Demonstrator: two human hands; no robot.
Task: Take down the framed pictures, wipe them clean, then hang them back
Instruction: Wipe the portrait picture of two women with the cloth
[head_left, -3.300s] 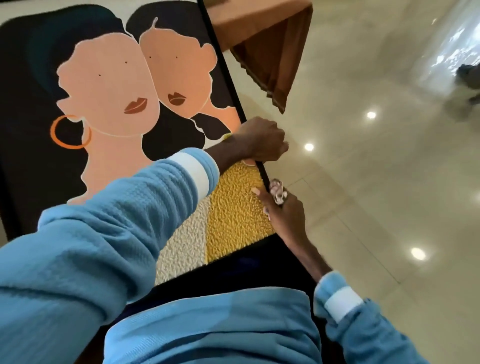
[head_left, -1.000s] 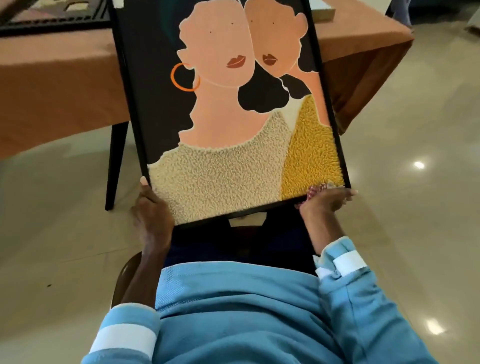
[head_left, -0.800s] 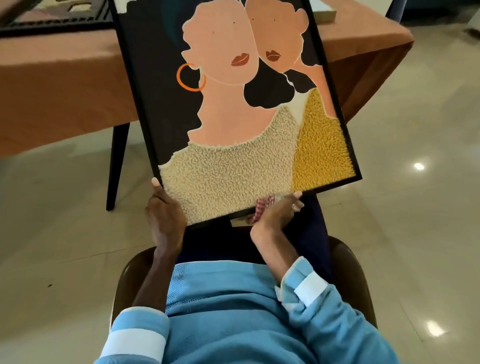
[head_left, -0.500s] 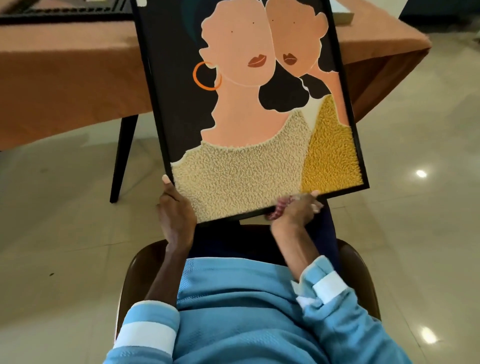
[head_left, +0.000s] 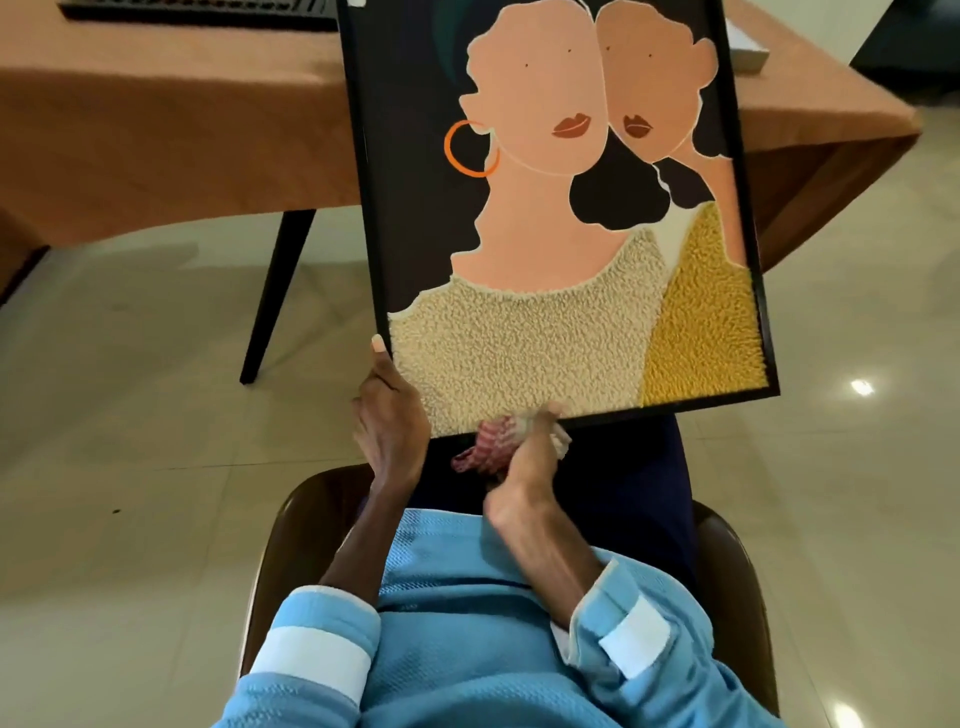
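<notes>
Sits on a brown chair (head_left: 291, 525), holding the framed picture (head_left: 571, 208) up over the lap, in front of the near edge of the orange-draped table (head_left: 156, 130), bottom edge rising to the right. Grips its lower left corner with the left hand (head_left: 392, 423), thumb up along the side edge. Clasps a bunched red-patterned cloth (head_left: 491, 441) in the right hand (head_left: 527, 465), fingers curled round it, against the bottom edge close to that corner. On the table's far edge, a second dark frame (head_left: 197, 10), lying flat.

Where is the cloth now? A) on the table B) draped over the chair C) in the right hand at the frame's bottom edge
C: the right hand grips the red-patterned cloth at the bottom edge of the framed picture; the left hand holds its left corner.
</notes>
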